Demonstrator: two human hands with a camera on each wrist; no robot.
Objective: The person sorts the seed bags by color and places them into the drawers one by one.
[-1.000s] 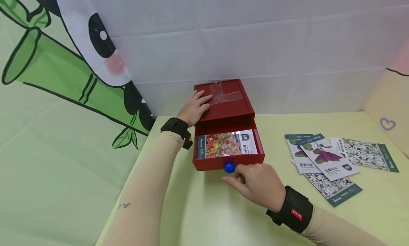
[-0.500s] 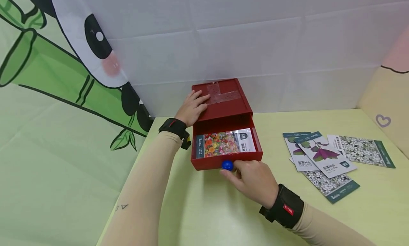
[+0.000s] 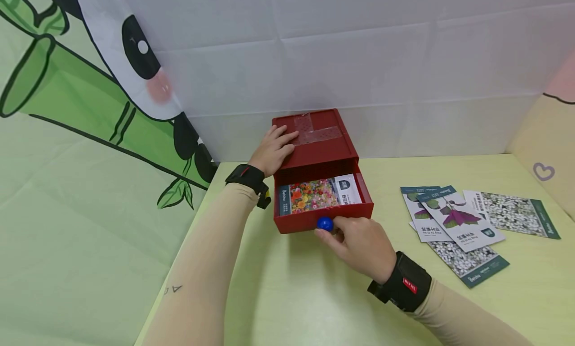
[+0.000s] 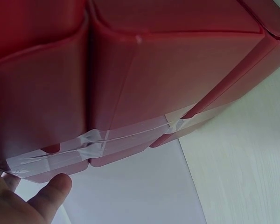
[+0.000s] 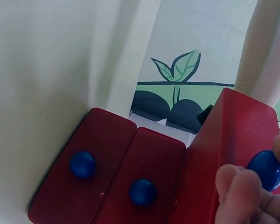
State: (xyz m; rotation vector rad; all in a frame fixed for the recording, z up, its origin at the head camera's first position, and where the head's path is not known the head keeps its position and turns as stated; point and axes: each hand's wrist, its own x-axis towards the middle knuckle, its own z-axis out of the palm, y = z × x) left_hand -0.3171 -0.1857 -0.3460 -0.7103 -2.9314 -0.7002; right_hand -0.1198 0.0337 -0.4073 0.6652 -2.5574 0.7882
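Observation:
A red drawer box (image 3: 314, 154) stands against the back wall with its top drawer (image 3: 298, 223) pulled partly out. Inside lies a seed packet with colourful flowers (image 3: 312, 195). My left hand (image 3: 272, 151) rests on the left of the box's top, fingers spread; in the left wrist view, part of that hand (image 4: 39, 203) shows beside the taped side. With thumb and fingers, my right hand (image 3: 361, 246) pinches the blue knob (image 3: 325, 224) on the drawer front. In the right wrist view, two lower drawers (image 5: 114, 165) with blue knobs are shut.
Several seed packets (image 3: 462, 218) lie overlapping on the pale table (image 3: 292, 296), right of the box. White cloth (image 3: 382, 71) hangs behind, and a printed panda and bamboo curtain (image 3: 90, 186) covers the left side.
The right hand's fingers have closed on the blue knob. The top drawer, with its packet, has slid slightly back into the box. The left hand stays on the box.

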